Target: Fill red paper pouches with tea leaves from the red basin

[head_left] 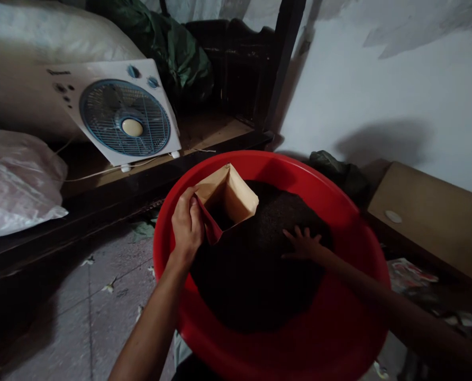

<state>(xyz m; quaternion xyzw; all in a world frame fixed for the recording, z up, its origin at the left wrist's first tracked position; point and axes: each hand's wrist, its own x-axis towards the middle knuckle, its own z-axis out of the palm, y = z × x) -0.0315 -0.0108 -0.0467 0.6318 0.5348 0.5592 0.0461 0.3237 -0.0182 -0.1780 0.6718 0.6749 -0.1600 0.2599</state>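
Observation:
A big red basin [339,338] sits low in front of me, holding a heap of dark loose material [255,275]. My left hand [187,227] grips the near edge of an open brown paper bag [230,193] that stands tilted in the heap at the basin's far left. My right hand [301,242] lies flat, fingers spread, on top of the dark heap to the right of the bag and holds nothing.
A white box fan [125,116] leans on a low wooden platform [204,132] behind the basin. Plastic sacks [14,180] lie at the left. A wooden board [430,217] is at the right under a white wall. Paper scraps litter the tiled floor [81,307].

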